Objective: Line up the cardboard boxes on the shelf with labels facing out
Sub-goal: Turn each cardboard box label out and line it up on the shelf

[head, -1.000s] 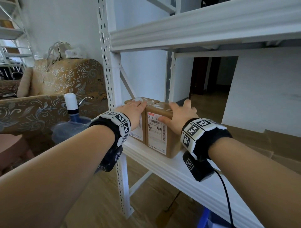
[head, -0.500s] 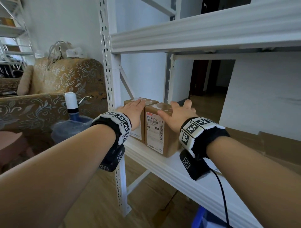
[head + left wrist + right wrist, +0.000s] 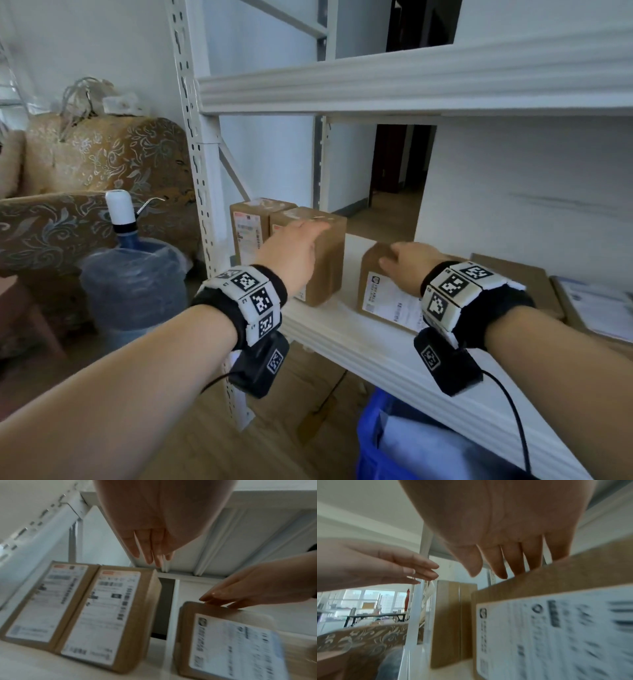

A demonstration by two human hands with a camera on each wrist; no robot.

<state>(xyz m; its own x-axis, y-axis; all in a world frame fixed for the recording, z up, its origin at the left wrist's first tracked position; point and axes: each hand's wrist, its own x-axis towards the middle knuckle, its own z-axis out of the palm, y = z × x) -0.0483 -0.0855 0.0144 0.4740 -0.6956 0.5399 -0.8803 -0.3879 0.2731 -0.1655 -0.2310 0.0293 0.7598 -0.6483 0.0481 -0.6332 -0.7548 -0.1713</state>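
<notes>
Two upright cardboard boxes stand side by side at the left end of the white shelf (image 3: 329,339), labels facing out: the first box (image 3: 247,226) (image 3: 46,601) and the second box (image 3: 329,263) (image 3: 106,612). A gap to the right, a third box (image 3: 380,294) (image 3: 231,642) (image 3: 556,628) stands with its white label to the front. My left hand (image 3: 298,246) (image 3: 150,555) hovers with straight fingers in front of and above the second box, touching nothing. My right hand (image 3: 399,265) (image 3: 501,568) lays its fingers on the third box's top edge, thumb free.
Flat cardboard pieces (image 3: 513,274) and a labelled packet (image 3: 599,308) lie further right on the shelf. The upper shelf beam (image 3: 411,85) hangs close overhead. The perforated upright (image 3: 195,171) bounds the left end. A water jug (image 3: 133,274) and a blue crate (image 3: 373,445) stand below.
Both hands have let go of the two left boxes. My right hand has moved right onto the third box; my left hand has lifted off the first box and drifted right.
</notes>
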